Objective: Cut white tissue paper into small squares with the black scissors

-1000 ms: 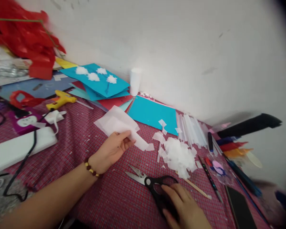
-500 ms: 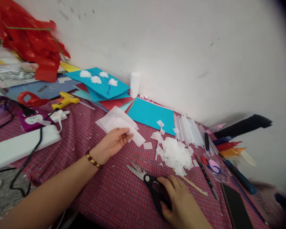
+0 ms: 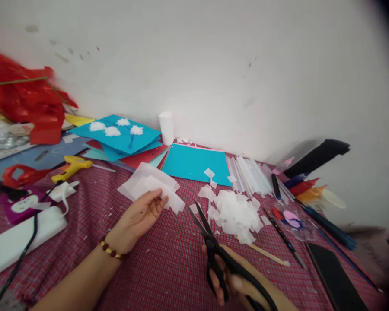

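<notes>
My left hand [image 3: 138, 216] pinches a stack of thin white tissue paper [image 3: 147, 185] lying on the red checked cloth [image 3: 168, 268]; a beaded bracelet is on that wrist. My right hand [image 3: 236, 287] grips the black handles of the scissors [image 3: 214, 250], lifted off the cloth, with the blades parted and pointing toward the tissue paper. A heap of small white tissue pieces [image 3: 236, 211] lies just right of the blades.
Turquoise card sheets [image 3: 196, 164] and one with white tufts [image 3: 116, 134] lie by the wall, near a white cup [image 3: 166, 126]. A yellow glue gun [image 3: 71, 166], red plastic [image 3: 22, 99], white strips [image 3: 249, 172], pens, a wooden stick [image 3: 267, 255] and a black phone [image 3: 335, 276] surround them.
My right hand has picked the scissors up from the cloth and turned the parted blades toward the tissue paper. The left hand keeps its hold on the paper. The view shifted downward.
</notes>
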Demonstrator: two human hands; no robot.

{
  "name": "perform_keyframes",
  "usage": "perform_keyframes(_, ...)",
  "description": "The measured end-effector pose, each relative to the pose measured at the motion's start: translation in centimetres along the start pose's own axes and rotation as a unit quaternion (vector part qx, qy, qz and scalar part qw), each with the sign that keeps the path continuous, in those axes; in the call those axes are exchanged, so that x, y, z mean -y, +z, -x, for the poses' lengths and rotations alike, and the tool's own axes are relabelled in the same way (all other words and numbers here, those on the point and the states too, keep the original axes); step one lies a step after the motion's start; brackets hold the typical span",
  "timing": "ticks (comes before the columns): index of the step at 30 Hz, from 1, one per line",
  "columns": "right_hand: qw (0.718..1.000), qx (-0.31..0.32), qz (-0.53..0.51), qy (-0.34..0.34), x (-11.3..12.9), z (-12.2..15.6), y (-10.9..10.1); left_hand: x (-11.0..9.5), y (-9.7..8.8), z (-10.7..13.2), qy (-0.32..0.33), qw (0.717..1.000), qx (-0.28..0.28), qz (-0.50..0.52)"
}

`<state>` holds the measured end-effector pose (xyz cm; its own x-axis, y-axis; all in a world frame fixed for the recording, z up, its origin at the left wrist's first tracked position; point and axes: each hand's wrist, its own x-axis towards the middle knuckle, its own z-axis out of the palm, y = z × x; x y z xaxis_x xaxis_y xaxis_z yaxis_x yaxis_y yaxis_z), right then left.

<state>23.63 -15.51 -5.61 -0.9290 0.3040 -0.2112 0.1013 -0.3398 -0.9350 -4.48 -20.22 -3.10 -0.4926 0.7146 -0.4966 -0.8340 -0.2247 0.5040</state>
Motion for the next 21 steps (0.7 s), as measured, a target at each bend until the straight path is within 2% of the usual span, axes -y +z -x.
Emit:
perform_keyframes(4,0.999,-0.021,-0.012,-0.02,0.0,0.8,-0.4,-0.1,0.4,0.4,0.002,1.0,-0.016,-0.009)
perform_keyframes(8,1.0,0.01,-0.014,-0.02,-0.5,0.4,-0.7,0.1,0.6,0.6,0.018,0.999,-0.026,-0.022)
perform_keyframes(14,0.999,0.022,-0.035,-0.013,-0.1,-0.3,-0.7,0.7,0.3,1.0,0.037,0.998,0.007,-0.054)
perform_keyframes(21,0.999,0.005,-0.035,-0.012,-0.6,0.9,-1.3,-0.3,0.3,0.4,0.05,0.998,-0.013,-0.036)
